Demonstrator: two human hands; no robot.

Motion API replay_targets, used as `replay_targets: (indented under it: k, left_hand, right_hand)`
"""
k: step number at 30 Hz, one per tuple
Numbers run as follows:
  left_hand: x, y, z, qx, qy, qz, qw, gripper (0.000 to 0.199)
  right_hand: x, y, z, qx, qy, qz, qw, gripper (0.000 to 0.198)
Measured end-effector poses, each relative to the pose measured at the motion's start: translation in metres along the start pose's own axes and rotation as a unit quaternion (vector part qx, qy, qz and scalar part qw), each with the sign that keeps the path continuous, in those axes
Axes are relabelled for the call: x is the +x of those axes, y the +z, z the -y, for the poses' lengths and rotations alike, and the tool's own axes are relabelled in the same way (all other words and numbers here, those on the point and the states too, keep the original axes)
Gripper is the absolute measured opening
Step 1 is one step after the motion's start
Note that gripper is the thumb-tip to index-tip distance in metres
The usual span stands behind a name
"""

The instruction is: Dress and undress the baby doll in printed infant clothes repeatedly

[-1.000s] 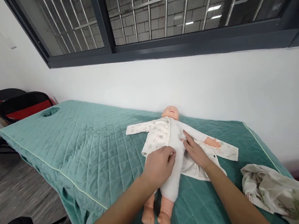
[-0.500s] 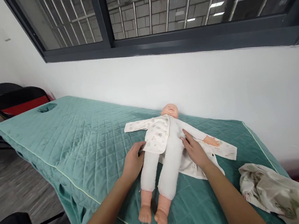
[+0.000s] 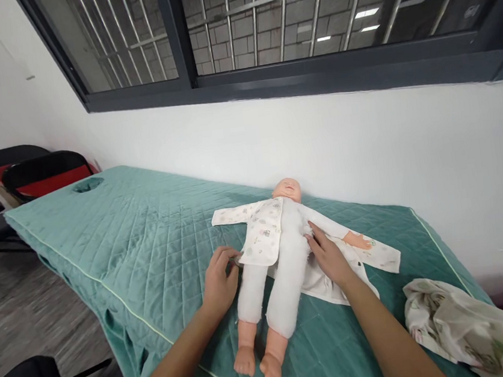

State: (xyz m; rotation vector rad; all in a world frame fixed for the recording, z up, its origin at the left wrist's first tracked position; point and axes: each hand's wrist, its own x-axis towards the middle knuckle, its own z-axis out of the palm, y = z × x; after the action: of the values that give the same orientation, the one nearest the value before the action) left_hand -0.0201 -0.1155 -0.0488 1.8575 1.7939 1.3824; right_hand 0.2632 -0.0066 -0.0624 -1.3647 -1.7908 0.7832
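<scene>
Shirt (image 3: 261, 236) — left hand (image 3: 219, 282) pinches its hem, right hand (image 3: 329, 259) rests loosely open against doll (image 3: 289, 235); tugging hard could skew both.

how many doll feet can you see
2, both bare near the bottom of the picture: one foot on the left, the other foot just right and slightly lower. Neither is hidden.

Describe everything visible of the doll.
The doll lies face up on the green cover, head toward the wall. Head, visible hand and bare feet look like peach plastic; torso and legs, stuffed white cloth. An open printed shirt covers part of the torso. The right hand appears to touch its side; the left hand is at the shirt's edge.
</scene>
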Motion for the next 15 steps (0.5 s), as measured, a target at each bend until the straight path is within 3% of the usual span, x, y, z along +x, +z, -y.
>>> replay_targets:
  k: [3,5,9,12,15]
  left_hand:
    - [0.026,0.009,-0.018,-0.019,0.014,-0.034,0.999,0.028]
    - [0.054,0.022,-0.036,-0.017,0.013,-0.013,1.000,0.028]
    - [0.114,0.057,-0.075,0.064,0.062,0.122,0.988,0.028]
    - [0.146,0.081,-0.095,0.152,0.022,0.193,0.969,0.033]
    - [0.162,0.096,-0.102,0.189,-0.019,0.208,0.959,0.030]
  right_hand:
    - [-0.003,-0.001,0.003,-0.003,0.009,-0.002,1.000,0.069]
    - [-0.004,-0.001,0.004,-0.003,0.012,-0.002,1.000,0.069]
    - [-0.006,-0.001,0.001,0.005,0.000,0.009,1.000,0.070]
    - [-0.007,-0.001,-0.001,0.006,-0.006,0.018,1.000,0.071]
    - [-0.008,-0.001,-0.001,0.002,-0.001,0.023,1.000,0.071]
